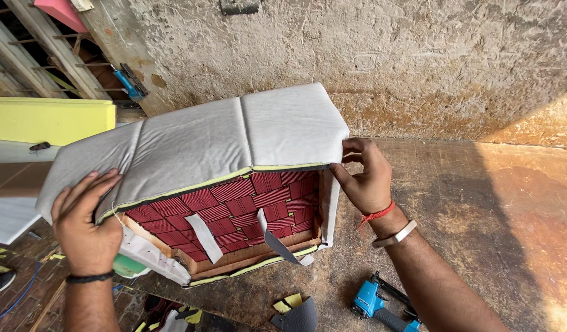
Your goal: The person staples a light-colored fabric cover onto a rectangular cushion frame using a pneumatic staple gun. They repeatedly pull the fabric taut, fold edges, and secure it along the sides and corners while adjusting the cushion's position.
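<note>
A padded seat cushion (234,138) covered in grey fabric stands tilted on a worn table (480,203). Its open underside shows woven red webbing (234,209) in a wooden frame, with two loose grey fabric strips hanging across it. My left hand (86,224) lies flat against the cushion's left edge, fingers spread on the grey cover. My right hand (366,175) pinches the cover's edge at the right corner, thumb under the fabric. A red thread and a pale band circle that wrist.
A blue pneumatic stapler (379,304) lies on the table near my right forearm. Grey and yellow fabric scraps (295,310) sit at the table's front edge. Yellow foam slabs (46,120) are stacked at the left. A rough plaster wall (388,55) rises behind.
</note>
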The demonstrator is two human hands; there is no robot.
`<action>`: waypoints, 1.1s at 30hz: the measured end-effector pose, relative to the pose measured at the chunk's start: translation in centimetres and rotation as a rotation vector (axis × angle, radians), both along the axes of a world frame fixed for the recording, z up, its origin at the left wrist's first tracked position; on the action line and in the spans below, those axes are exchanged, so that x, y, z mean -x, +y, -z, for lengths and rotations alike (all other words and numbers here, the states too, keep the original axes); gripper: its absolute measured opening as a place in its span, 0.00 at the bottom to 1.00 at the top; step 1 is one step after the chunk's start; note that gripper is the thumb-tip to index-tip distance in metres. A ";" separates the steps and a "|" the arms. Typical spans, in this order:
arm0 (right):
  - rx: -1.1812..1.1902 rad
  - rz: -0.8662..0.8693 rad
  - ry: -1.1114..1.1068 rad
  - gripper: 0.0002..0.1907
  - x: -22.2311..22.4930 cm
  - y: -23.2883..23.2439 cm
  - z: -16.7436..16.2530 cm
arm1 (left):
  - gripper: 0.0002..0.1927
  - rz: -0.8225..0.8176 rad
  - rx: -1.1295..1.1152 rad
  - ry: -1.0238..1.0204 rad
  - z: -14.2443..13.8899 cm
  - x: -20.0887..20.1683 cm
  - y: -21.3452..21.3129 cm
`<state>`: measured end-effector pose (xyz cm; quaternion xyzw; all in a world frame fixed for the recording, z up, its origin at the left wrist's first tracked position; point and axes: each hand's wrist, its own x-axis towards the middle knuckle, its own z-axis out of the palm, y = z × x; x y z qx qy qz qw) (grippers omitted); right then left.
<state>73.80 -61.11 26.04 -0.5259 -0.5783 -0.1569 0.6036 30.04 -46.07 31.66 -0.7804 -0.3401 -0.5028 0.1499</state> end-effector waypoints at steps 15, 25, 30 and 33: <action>0.230 -0.452 0.094 0.06 -6.2 -0.1 -2.8 | 0.23 0.639 0.319 -0.273 3.6 -31.1 -10.9; 0.279 -0.741 0.462 0.02 -7.1 2.3 -2.2 | 0.08 0.631 0.614 -0.638 4.0 -34.5 -8.3; 0.190 -0.814 0.686 0.05 -5.0 2.0 -2.0 | 0.07 0.769 0.714 -0.713 4.3 -34.3 -6.8; 0.318 -0.658 0.577 0.08 -3.7 0.5 -2.5 | 0.07 0.755 0.719 -0.613 4.1 -33.5 -6.6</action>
